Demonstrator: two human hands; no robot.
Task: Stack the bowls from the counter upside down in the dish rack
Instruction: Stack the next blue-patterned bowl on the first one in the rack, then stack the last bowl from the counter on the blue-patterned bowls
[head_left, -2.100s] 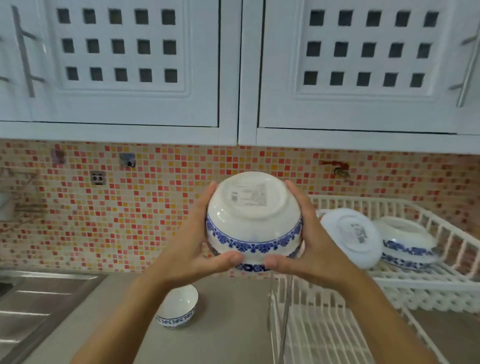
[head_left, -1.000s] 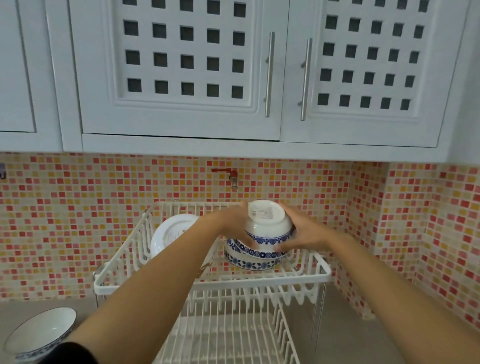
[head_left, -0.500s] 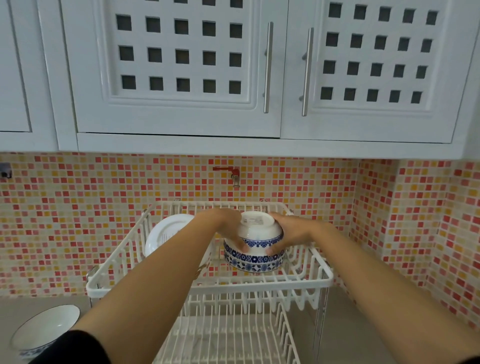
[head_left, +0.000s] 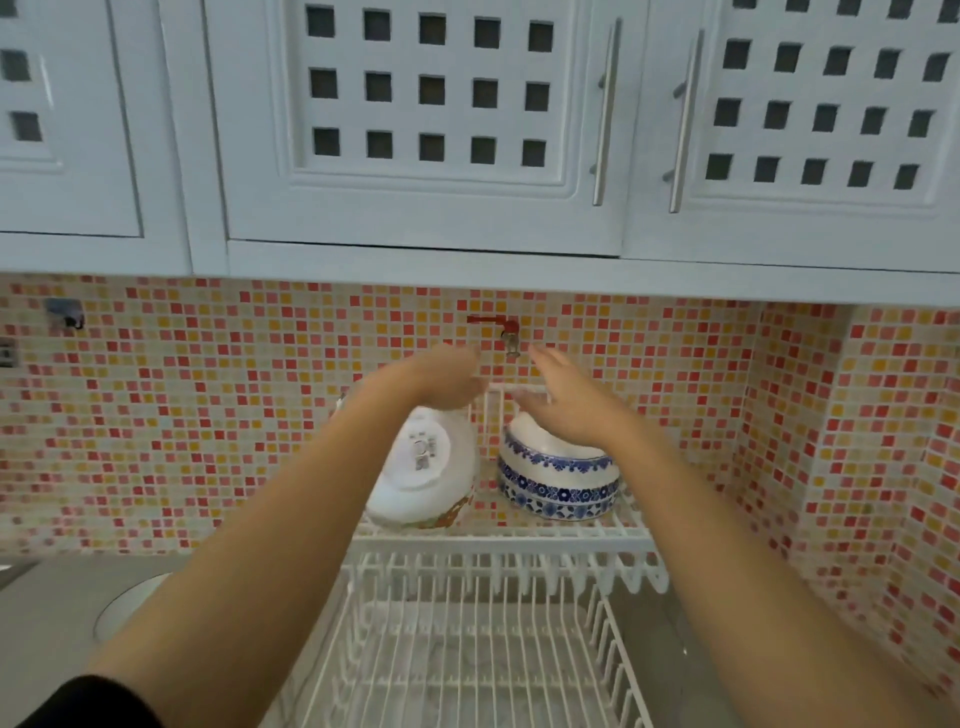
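Two blue-and-white bowls (head_left: 558, 480) sit stacked upside down on the upper tier of the white wire dish rack (head_left: 498, 543), at its right. Beside them a white bowl (head_left: 423, 470) leans tilted, its labelled base facing me. My left hand (head_left: 452, 379) hovers above the leaning bowl, fingers apart and empty. My right hand (head_left: 563, 397) floats just above the stack, fingers spread, touching nothing. On the counter at the left, part of another bowl (head_left: 130, 603) shows behind my left forearm.
The rack's lower tier (head_left: 467, 660) holds nothing. A red tap (head_left: 501, 327) juts from the mosaic tile wall just behind my hands. White cupboards (head_left: 415, 130) hang low overhead. The tiled side wall closes in on the right.
Both hands have let go of the bowl they carried, which now rests upside down on the other bowl in the rack. The hands have lifted up and apart.
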